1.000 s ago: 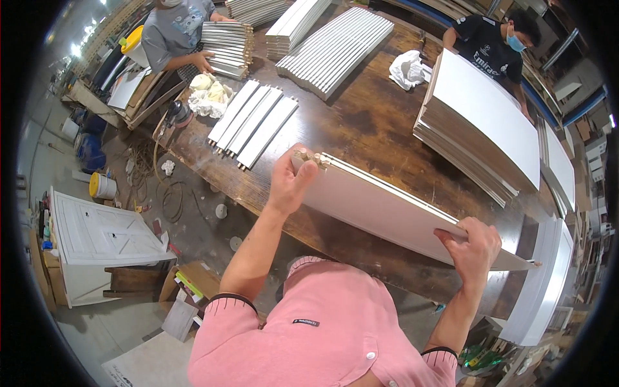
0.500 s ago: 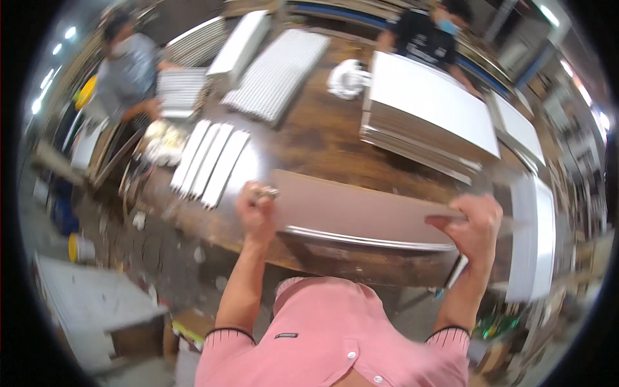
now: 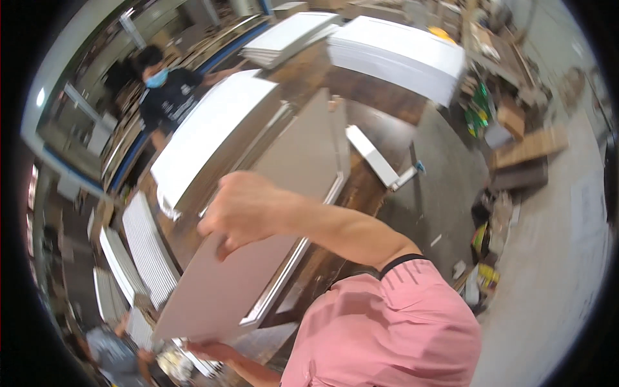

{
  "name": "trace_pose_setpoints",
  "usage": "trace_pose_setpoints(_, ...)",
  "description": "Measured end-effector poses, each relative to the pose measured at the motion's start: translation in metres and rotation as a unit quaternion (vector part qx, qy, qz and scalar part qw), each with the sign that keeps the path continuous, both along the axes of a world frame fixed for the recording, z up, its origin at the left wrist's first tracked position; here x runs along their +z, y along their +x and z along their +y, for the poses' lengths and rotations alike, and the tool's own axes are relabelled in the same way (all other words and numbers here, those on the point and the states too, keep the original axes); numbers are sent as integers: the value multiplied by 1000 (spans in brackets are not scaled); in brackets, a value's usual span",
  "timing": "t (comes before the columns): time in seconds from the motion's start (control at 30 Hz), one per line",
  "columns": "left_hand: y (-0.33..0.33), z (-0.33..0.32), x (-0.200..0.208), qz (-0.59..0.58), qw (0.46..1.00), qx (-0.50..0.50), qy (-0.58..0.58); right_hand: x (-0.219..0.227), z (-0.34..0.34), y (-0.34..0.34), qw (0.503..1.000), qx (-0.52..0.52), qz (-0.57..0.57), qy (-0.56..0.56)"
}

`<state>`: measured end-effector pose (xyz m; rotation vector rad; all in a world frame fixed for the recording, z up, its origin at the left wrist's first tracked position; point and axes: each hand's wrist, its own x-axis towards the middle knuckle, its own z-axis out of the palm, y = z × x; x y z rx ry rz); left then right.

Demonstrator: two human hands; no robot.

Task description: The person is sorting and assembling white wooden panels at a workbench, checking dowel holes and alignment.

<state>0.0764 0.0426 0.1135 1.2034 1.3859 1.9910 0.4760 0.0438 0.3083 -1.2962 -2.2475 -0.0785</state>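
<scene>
A long brown board (image 3: 222, 287) with a smooth face slants across the middle of the view, over a white-edged frame (image 3: 284, 284). My right hand (image 3: 242, 209) is closed at the board's far long edge, fingers curled and thumb pointing down its face. My right forearm crosses above the board. At the board's lower end, my left hand (image 3: 213, 351) is against its edge, partly hidden, so its grip is unclear. A white strip (image 3: 373, 157) lies at the table corner beside the board.
Stacked white panels (image 3: 216, 129) stand beyond the board, with a masked person (image 3: 171, 97) behind them. Another white stack (image 3: 400, 55) is at the far side. White slats (image 3: 149, 248) and a second person (image 3: 113, 351) are at left. Cartons (image 3: 512, 116) lie on the floor at right.
My view has swung to the right, so the table appears turned. My right arm now reaches across above the board. The left hand has dropped to the lower edge of the view.
</scene>
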Motion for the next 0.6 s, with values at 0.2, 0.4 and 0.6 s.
trace_pose_setpoints(0.2,-25,17,-15,9,997,-71,2,0,-15,12,1000,3,25,-3)
trace_pose_setpoints(0.4,-20,15,-4,21,999,-44,6,-2,-8,18,998,40,35,34)
trace_pose_setpoints(0.6,-28,9,-4,16,1000,-17,2,27,-9,38,994,48,71,61)
